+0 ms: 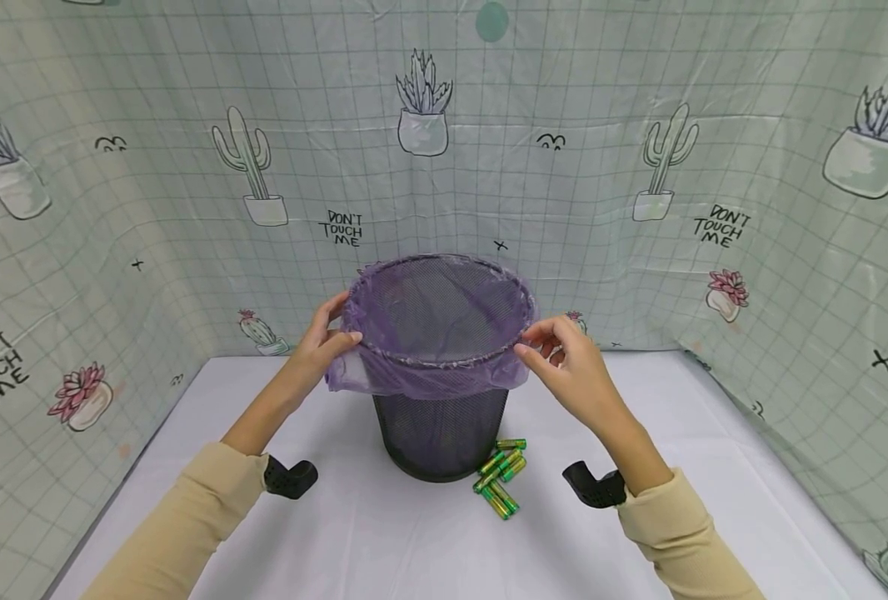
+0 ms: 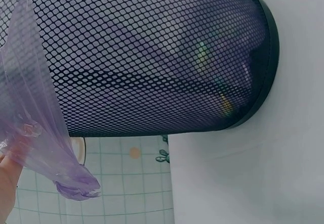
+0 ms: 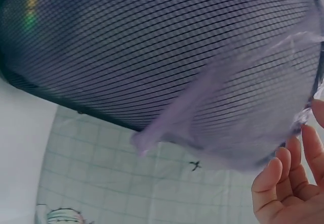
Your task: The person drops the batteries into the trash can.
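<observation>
A black mesh trash bin (image 1: pixel 444 433) stands upright, lined with a thin purple trash bag (image 1: pixel 429 382) folded outward over its rim. My left hand (image 1: pixel 322 343) grips the bag at the rim's left side, thumb on top and fingers outside; the left wrist view shows part of this hand behind the film (image 2: pixel 35 128). At the right of the rim, my right hand (image 1: pixel 570 367) pinches the bag's edge between thumb and forefinger, the other fingers loosely bent. Blurred green-yellow shapes show through the mesh (image 3: pixel 152 47); whether they lie inside or behind the bin I cannot tell.
Several green and yellow batteries (image 1: pixel 500 477) lie in a loose group on the white tabletop (image 1: pixel 324 517), close to the bin's lower right. A cactus-patterned curtain (image 1: pixel 564 200) encloses the table at the back and both sides. Black devices (image 1: pixel 291 478) sit on both wrists.
</observation>
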### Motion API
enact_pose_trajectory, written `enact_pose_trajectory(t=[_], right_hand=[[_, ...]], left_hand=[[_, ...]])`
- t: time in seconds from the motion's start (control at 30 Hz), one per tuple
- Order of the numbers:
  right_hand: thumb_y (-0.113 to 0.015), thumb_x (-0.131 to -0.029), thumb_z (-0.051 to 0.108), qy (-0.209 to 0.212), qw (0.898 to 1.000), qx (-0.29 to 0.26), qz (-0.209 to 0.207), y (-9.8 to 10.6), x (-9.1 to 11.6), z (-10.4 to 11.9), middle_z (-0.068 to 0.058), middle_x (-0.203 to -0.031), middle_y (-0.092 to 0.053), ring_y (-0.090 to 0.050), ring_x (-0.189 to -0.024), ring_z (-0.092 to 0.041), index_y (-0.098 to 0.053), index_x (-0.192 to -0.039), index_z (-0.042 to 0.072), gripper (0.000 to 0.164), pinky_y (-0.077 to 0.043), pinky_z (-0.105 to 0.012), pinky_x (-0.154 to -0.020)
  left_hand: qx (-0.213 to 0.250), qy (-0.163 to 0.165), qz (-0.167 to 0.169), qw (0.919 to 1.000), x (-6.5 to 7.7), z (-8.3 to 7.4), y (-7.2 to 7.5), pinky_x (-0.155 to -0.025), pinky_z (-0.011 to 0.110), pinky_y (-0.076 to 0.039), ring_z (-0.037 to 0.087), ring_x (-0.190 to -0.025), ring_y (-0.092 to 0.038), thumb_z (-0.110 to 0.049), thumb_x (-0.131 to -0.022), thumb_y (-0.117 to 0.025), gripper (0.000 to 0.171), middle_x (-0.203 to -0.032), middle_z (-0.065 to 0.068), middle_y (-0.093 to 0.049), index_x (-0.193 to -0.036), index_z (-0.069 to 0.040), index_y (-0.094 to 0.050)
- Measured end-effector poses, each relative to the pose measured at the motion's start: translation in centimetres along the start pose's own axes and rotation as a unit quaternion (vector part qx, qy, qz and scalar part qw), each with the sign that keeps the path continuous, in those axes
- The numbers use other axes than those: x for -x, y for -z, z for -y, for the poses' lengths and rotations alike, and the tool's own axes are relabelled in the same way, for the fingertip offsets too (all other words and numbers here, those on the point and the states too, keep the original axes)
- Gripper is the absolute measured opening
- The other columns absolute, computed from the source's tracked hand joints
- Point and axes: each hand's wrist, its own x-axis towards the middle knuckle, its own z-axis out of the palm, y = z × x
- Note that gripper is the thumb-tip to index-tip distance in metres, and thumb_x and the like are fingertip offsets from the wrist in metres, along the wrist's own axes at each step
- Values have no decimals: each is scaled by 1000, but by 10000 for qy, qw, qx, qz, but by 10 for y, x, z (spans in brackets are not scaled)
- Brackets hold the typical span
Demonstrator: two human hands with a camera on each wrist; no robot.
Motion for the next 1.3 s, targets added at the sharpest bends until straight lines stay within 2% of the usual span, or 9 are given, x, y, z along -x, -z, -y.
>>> enact_pose_trajectory(t=[0.33, 0.57, 0.93, 1.3], right_hand=[[-60, -89, 20, -728, 9968, -117, 320, -11, 20, -33, -7, -88, -56, -48, -80, -14, -58, -101, 3, 21, -43, -20, -67], [-64, -86, 20, -1089, 9926, -97, 538, -25, 33, -59, -6, -87, -58, -50, -78, -14, -61, -97, 4, 19, -43, -24, -66], [-65, -85, 20, -1881, 9786, -151, 820, -45, 48, -97, -8, -94, -63, -54, -84, -17, -62, -103, 3, 25, -42, -28, -66], [-64, -85, 16, -1978, 9717, -225, 1269, -61, 56, -127, -8, -89, -64, -54, -77, -13, -62, -112, 1, 30, -42, -28, -66]], left_hand=[[11, -9, -18, 10000, 0, 0, -1, -105, 53, -28, 37, -123, -38, -21, -90, -43, 71, -153, 15, -10, -149, -10, -7], [-48, -19, -40, 10000, 0, 2, -1, -106, 56, -26, 38, -126, -35, -22, -89, -43, 71, -153, 15, -10, -149, -11, -8], [-35, -17, -23, 10000, 0, 1, -2, -105, 55, -27, 36, -125, -36, -22, -89, -43, 71, -153, 15, -9, -150, -12, -7], [-4, -6, -27, 10000, 0, 1, -1, -106, 54, -27, 37, -126, -35, -22, -89, -43, 71, -153, 15, -10, -149, -11, -7]])
